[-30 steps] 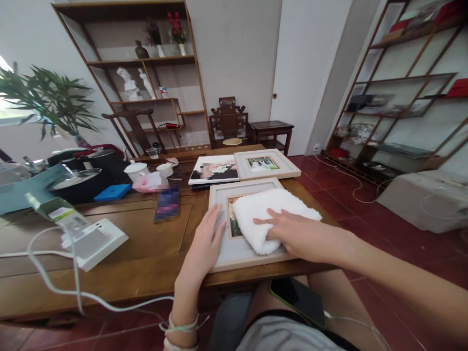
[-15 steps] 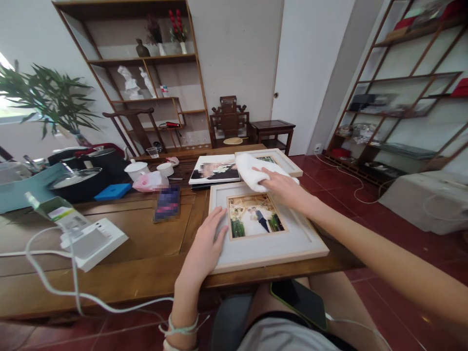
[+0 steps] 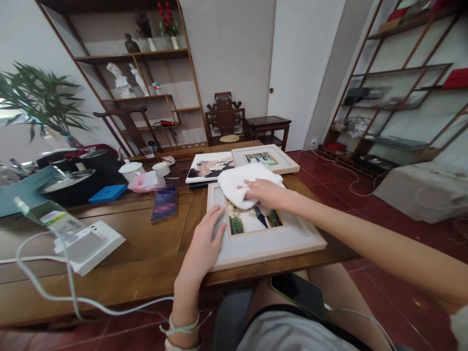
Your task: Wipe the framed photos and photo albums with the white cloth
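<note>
A light wooden picture frame with a wedding photo lies flat at the near edge of the wooden table. My left hand rests flat on the frame's left border, fingers stretched out. My right hand presses a folded white cloth onto the frame's upper part, covering the top of the photo.
Behind lie a second framed photo and a frameless print. To the left are a phone, a white box with a cable, cups, a blue block and black pans. A dark phone rests on my lap.
My right hand carried the cloth from the frame's lower middle up to the far frame, then back onto the near frame's top. My left hand stayed put.
</note>
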